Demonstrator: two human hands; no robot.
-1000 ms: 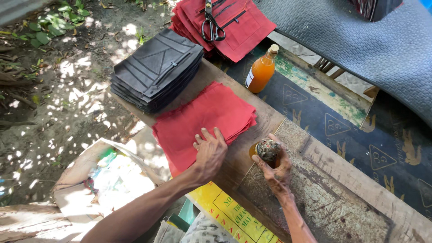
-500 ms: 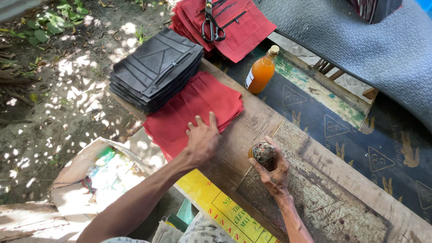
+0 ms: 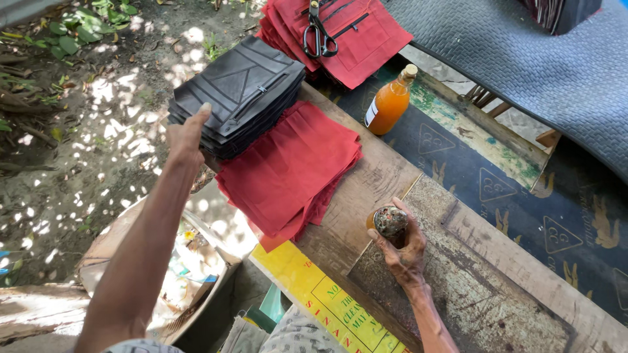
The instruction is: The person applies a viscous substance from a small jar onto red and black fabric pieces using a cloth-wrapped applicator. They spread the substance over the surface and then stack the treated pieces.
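The left hand rests fingers together on the black zippered panel stack at ten o'clock on the bench. The right hand has its fingers clamped round a small speckled jar, at five o'clock from the red cloth stack.

Left hand left the red cloths — now at black stack.

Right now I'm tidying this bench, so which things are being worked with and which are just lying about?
In use:
- left hand at the black stack
- right hand holding a round grimy object
- red cloth pile between them

Lying about:
- orange bottle
- scissors on far red pieces
- grey mat
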